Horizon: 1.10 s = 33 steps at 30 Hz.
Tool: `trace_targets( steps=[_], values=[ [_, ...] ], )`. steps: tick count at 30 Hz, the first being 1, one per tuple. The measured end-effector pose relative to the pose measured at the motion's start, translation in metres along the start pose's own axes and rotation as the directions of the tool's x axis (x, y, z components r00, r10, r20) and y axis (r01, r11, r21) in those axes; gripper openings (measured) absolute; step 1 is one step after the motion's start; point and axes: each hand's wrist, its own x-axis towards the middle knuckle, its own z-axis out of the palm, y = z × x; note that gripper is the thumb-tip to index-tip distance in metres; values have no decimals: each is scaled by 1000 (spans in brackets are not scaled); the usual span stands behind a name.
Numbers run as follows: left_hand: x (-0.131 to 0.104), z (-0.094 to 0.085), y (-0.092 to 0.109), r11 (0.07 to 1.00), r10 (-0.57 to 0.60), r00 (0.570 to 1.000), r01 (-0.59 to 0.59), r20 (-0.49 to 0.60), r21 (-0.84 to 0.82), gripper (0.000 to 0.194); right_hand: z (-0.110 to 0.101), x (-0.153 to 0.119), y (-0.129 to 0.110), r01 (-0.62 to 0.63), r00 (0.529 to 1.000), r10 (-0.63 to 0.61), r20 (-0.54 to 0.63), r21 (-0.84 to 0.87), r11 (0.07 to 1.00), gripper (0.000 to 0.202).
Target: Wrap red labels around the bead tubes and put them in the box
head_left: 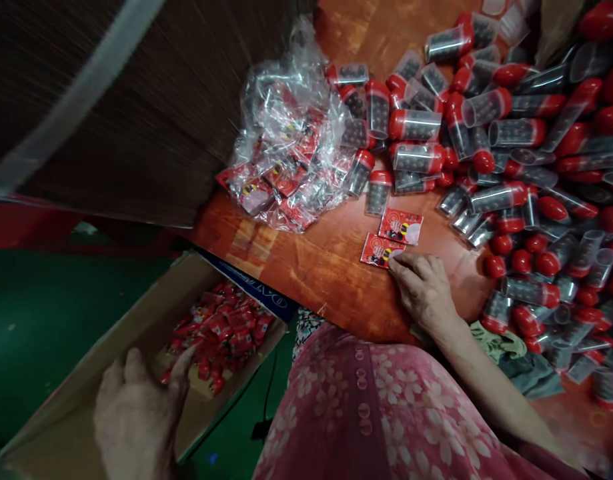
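My right hand rests at the edge of the wooden table with its fingers pinched on the corner of a small red printed card. A second red card lies just behind it, partly overlapping. My left hand, slightly blurred, hovers over a cardboard box below the table edge. Its fingers are spread, and I see nothing in them. Inside the box lies a heap of small red packets.
A clear plastic bag of red cards sits at the table's left. Many clear tubes with red caps and dark balls cover the right side. Cloths lie by my right forearm. A dark brown panel stands at the upper left.
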Motion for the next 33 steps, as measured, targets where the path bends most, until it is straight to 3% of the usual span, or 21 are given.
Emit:
trace_targets(
  steps=[2,5,8,10,14,16,20,22,24,26,29,33],
  values=[
    [16,20,7,992,96,995,-94,-20,80,48,0,1,-1,47,998,-46,-34,20,999,25],
    [43,63,11,938,292,956,-279,-35,204,40,-2,7,-3,11,999,-6,-49,100,995,21],
    [72,107,12,803,537,843,-501,-27,322,37,-3,13,-5,-57,998,62,-22,188,981,18],
    [90,130,14,708,636,770,-605,42,364,40,-3,15,-5,-70,997,75,-11,234,970,18],
    [113,152,16,595,728,677,-705,113,386,40,-7,20,-1,-82,996,85,6,297,951,20],
    [116,153,17,570,755,647,-726,102,385,37,-18,24,2,-105,992,77,97,327,939,18],
    [114,153,16,610,748,662,-714,48,343,34,-51,48,7,-170,939,17,344,418,892,12],
    [114,154,16,647,726,687,-697,29,308,32,-64,68,13,-130,969,43,243,355,926,14],
    [114,155,16,687,693,720,-673,34,274,28,-69,93,20,-45,997,35,70,150,988,18],
    [114,155,17,712,666,745,-650,39,266,24,-66,118,26,7,1000,-6,13,-91,996,26],
    [112,154,20,717,641,764,-629,70,300,27,-58,150,32,71,995,-45,84,-343,937,34],
    [110,152,27,734,585,796,-602,158,316,23,-49,170,31,146,983,-85,164,-409,901,29]
  ],
)
